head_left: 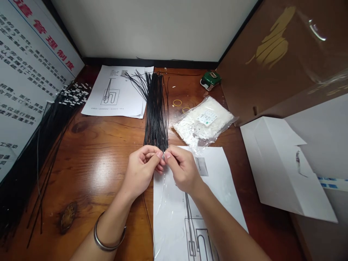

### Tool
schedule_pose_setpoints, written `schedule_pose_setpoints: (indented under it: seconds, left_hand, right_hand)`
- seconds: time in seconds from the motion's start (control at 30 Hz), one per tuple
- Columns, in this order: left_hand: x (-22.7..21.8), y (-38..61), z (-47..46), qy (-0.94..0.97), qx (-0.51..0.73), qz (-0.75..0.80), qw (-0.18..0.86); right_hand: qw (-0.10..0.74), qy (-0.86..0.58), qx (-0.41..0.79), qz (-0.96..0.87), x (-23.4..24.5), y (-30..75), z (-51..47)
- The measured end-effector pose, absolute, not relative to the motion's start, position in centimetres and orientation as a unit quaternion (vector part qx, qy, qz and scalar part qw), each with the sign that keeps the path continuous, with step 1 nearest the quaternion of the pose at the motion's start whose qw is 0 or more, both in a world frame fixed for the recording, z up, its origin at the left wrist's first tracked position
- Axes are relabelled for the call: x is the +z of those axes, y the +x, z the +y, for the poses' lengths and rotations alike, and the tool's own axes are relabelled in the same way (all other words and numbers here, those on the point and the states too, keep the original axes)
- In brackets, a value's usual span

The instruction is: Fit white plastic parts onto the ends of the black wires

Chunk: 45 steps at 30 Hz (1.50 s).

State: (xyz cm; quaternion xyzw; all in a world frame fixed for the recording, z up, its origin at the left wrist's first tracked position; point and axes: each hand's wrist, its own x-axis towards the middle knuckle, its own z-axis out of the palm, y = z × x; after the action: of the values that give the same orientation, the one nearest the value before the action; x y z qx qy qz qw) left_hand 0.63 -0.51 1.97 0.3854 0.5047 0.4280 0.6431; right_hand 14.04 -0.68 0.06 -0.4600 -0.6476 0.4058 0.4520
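My left hand [143, 168] and my right hand [182, 170] meet fingertip to fingertip at the near end of a bundle of thin black wires [156, 108] lying on the wooden table [103, 152]. Both hands pinch closed on something tiny between the thumbs and forefingers; it is too small to name. One black wire [149, 221] trails from under my left hand toward me. My right wrist rests over a printed drawing sheet under clear film [217, 181]. A metal bangle [108, 239] circles my left wrist.
A clear bag of small white parts [203, 121] lies right of the bundle. Two yellow rubber bands [177, 103] sit behind it, near a green tape measure [210, 79]. A second drawing sheet [116, 90] lies at the back left. Finished black wires with white ends [54, 116] lean left. A white box [282, 170] stands right.
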Motion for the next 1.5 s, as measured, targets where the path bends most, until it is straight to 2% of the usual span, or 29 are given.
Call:
schedule_pose_setpoints:
  seconds: [0.13,0.33,0.53,0.8,1.17,1.3,1.5]
  left_hand:
    - [1.9,0.6,-0.5,0.384,0.431,0.499,0.646]
    - [2.0,0.7,-0.6,0.393,0.429,0.483,0.654]
    - [2.1,0.6,-0.6,0.388,0.427,0.486,0.657]
    - [2.1,0.6,-0.6,0.387,0.427,0.485,0.657]
    - [2.3,-0.1,-0.1,0.377,0.387,0.450,0.711]
    - [2.0,-0.2,0.0,0.364,0.389,0.447,0.719]
    - [2.2,0.0,-0.2,0.381,0.400,0.457,0.697]
  right_hand:
    - [0.446,-0.459,0.408,-0.651,-0.1,14.1,-0.7]
    - [0.459,-0.441,0.532,-0.559,-0.6,14.4,-0.5]
    - [0.460,-0.444,0.530,-0.557,-0.3,14.5,-0.2]
    - [0.426,-0.392,0.602,-0.550,0.2,15.0,0.2]
    - [0.401,-0.338,0.658,-0.540,-0.6,15.3,0.2]
    - [0.403,-0.338,0.654,-0.544,-0.8,15.2,0.1]
    - [0.397,-0.390,0.576,-0.599,-0.7,15.2,0.1]
